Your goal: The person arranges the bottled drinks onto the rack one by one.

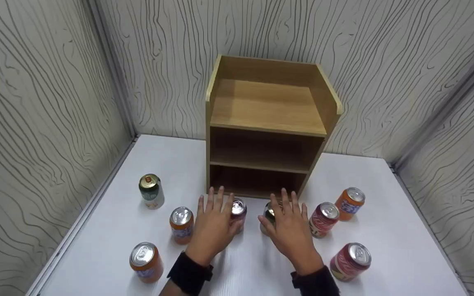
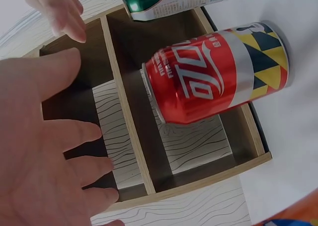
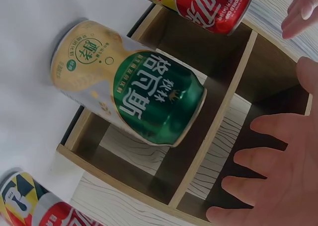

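My left hand (image 1: 213, 230) is held with its fingers spread and straight, near a red cola can (image 1: 239, 210) that it partly covers in the head view. That can (image 2: 198, 77) stands apart from the palm in the left wrist view. Fingers also straight, my right hand (image 1: 291, 232) is over a green and gold can (image 1: 269, 213), hiding much of it from above. The right wrist view shows this can (image 3: 144, 92) with nothing gripping it. Both hands are empty, side by side before a wooden shelf (image 1: 268, 102).
On the left of the white table (image 1: 179, 164) stand a green and white can (image 1: 152, 193) and two orange cans, one nearer (image 1: 148, 265), one farther (image 1: 182, 228). To the right are an orange can (image 1: 349, 204) and two red cans (image 1: 323, 220). Patterned walls enclose the table.
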A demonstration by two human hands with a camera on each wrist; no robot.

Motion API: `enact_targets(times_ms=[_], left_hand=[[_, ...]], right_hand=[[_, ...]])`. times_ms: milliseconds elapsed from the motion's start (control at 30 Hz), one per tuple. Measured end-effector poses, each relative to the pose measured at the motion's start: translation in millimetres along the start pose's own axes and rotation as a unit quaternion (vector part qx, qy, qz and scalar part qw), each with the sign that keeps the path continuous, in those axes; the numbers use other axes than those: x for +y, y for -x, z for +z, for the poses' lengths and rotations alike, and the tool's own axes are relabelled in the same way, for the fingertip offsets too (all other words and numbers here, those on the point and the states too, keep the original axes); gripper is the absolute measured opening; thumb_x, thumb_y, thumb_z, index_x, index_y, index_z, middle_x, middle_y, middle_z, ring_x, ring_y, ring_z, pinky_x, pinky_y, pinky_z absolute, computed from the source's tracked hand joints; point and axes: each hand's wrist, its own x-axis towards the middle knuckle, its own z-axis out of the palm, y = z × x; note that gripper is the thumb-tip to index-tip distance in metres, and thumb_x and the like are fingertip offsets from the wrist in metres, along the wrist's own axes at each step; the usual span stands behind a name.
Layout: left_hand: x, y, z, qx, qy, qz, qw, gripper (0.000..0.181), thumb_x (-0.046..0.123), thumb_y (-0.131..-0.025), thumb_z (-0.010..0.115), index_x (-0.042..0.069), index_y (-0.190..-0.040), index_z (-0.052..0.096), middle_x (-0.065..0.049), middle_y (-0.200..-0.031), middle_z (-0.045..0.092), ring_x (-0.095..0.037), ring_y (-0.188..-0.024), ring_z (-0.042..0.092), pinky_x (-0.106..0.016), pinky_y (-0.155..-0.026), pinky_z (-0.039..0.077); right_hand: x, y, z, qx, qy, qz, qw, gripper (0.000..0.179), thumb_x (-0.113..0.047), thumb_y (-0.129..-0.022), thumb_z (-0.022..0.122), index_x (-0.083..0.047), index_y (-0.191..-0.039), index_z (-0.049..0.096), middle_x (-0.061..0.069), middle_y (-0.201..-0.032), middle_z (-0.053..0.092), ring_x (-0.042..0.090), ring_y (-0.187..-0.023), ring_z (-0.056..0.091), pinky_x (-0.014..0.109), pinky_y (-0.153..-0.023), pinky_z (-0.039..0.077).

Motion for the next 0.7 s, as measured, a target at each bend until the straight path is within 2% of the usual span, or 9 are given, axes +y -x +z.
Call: enact_targets(times_ms=[167,300,400,500,700], left_hand=[[0.9,-0.6,-4.9,-0.003,0.012,0.0,0.9999,0.076,0.056,-0.091,0.059,0.005,-0.145,0.045,-0.024,-0.151,0.033,-0.046,-0.138,0.028,-0.061,-0.111,0.021],[-1.9,-5.4,-14.5,0.007,0.021,0.0,0.9998,0.074,0.052,-0.09,0.063,0.001,-0.142,0.048,-0.023,-0.146,0.041,-0.044,-0.134,0.035,-0.059,-0.109,0.026],[-6.1,-10.9,-22.1,0.035,0.016,0.009,0.9992,0.068,0.045,-0.09,0.066,-0.001,-0.138,0.052,-0.021,-0.137,0.052,-0.04,-0.127,0.047,-0.056,-0.106,0.035],[-11.0,-17.0,-28.7,0.076,0.005,0.02,0.9969,0.061,0.037,-0.089,0.07,-0.002,-0.134,0.055,-0.019,-0.127,0.06,-0.036,-0.118,0.056,-0.052,-0.1,0.043],[-17.4,-25.1,-39.0,0.15,-0.006,0.024,0.9883,0.055,0.027,-0.085,0.077,-0.003,-0.128,0.06,-0.018,-0.115,0.067,-0.033,-0.104,0.063,-0.047,-0.09,0.05]], right_hand=[[3.5,5.2,-3.0,0.021,-0.004,-0.002,0.9998,0.072,-0.06,-0.097,0.044,-0.009,-0.148,0.043,0.019,-0.155,0.027,0.04,-0.143,0.017,0.061,-0.111,0.019],[11.7,7.2,-7.3,0.103,-0.015,-0.04,0.9938,0.064,-0.047,-0.094,0.059,-0.007,-0.144,0.048,0.021,-0.151,0.035,0.041,-0.141,0.023,0.062,-0.11,0.023],[21.2,9.7,-12.3,0.19,-0.022,-0.087,0.9776,0.061,-0.032,-0.089,0.069,-0.004,-0.14,0.051,0.022,-0.147,0.041,0.043,-0.139,0.028,0.061,-0.11,0.024],[32.4,15.6,-19.1,0.264,-0.028,-0.12,0.9567,0.059,-0.024,-0.086,0.069,-0.002,-0.138,0.053,0.021,-0.145,0.044,0.043,-0.137,0.032,0.059,-0.11,0.024],[56.4,37.8,-33.6,0.347,-0.051,-0.127,0.9277,0.05,-0.025,-0.091,0.059,0.002,-0.134,0.056,0.018,-0.139,0.052,0.041,-0.127,0.046,0.052,-0.11,0.03]])
